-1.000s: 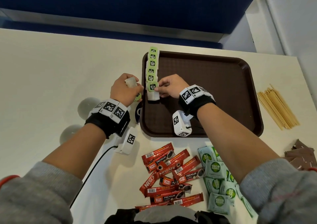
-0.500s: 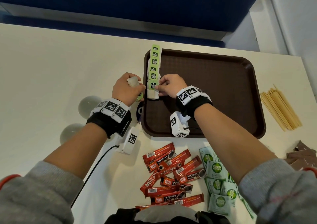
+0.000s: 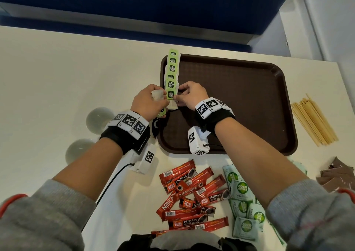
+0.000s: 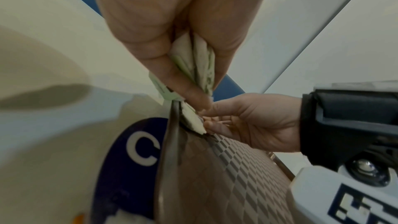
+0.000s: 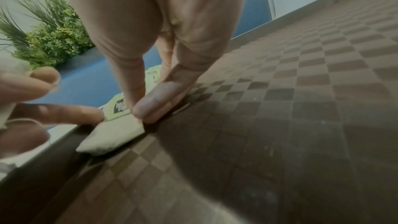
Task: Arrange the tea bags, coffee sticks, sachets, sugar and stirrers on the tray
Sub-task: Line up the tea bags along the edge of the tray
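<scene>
Tray (image 3: pixel 240 104) on cream table (image 3: pixel 57 74) beside blue wall (image 3: pixel 153 1)

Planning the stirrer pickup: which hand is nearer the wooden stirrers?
Right. The right hand is over the tray's left side; the left hand is beyond that edge, farther from the wooden stirrers.

Even bright light, blurred wide-angle wrist views

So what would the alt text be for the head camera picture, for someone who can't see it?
Two hands meet at a brown tray's left edge: the right hand sets a tea bag onto a row, the left hand grips spare tea bags. Coffee sticks, green sachets and wooden stirrers wait on the table.
</scene>
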